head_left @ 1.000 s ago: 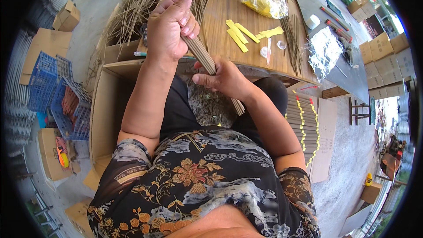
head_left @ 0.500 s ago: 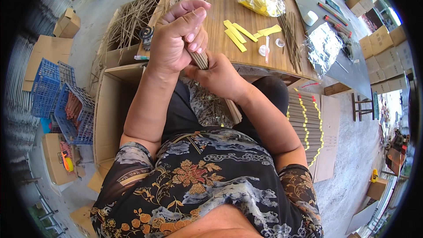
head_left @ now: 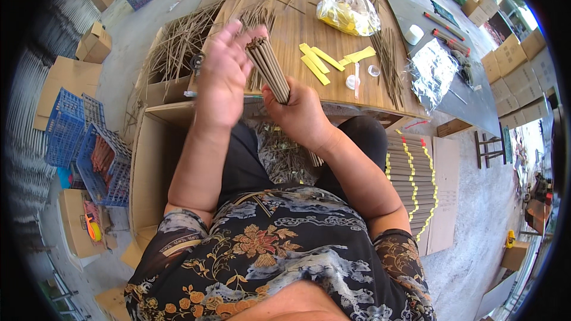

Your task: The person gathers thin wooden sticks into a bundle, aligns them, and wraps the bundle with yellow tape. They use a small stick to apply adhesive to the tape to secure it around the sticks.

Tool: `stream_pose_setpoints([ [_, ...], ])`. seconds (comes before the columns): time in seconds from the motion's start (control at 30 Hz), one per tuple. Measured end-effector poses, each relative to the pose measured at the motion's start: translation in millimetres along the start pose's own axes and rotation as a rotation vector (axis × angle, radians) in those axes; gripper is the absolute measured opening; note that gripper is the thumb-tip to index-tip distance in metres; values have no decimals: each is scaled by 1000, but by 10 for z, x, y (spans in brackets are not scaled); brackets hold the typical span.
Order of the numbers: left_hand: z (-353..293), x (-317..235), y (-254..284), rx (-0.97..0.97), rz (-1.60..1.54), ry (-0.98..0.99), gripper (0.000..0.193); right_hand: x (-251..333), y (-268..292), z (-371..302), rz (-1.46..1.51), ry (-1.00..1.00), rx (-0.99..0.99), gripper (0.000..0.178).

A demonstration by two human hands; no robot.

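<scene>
Head view: stick bundle [head_left: 269, 71] clamped in right hand [head_left: 302, 117], fingers wrapped round it. Long axis runs far-left to near-right. Left hand [head_left: 221, 83] just left of the far end, blurred, fingers apart; can't tell contact. Table [head_left: 286, 32] near edge passes behind bundle; yellow strips [head_left: 314, 70] right, some room between.

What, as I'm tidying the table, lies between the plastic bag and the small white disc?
Yellow strips and part of a pale stick, shown in the head view.
</scene>
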State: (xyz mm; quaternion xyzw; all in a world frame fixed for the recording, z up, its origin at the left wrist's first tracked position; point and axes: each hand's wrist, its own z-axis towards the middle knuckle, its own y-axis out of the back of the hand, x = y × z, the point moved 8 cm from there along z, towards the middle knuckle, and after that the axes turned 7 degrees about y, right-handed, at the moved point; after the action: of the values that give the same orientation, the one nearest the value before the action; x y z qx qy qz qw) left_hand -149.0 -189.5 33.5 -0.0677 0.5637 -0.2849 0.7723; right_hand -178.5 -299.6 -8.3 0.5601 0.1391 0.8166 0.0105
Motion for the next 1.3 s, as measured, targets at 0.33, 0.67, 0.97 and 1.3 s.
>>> stream_pose_setpoints([
  [0.33, -150, 270, -308, -254, -13, 80, 23, -79, -75, -96, -72, 231, -83, 15],
  [0.67, -130, 208, -452, -121, 188, 145, 24, 0, -66, -139, 55, 222, -56, 11],
  [0.97, -183, -298, -809, -71, 854, -285, 54, 265, 151, -181, 171, 253, 162, 41],
  [1.3, -287, -103, -1084, 104, 1352, -366, 82, 833, 768, -343, -306, 406, -249, 33],
])
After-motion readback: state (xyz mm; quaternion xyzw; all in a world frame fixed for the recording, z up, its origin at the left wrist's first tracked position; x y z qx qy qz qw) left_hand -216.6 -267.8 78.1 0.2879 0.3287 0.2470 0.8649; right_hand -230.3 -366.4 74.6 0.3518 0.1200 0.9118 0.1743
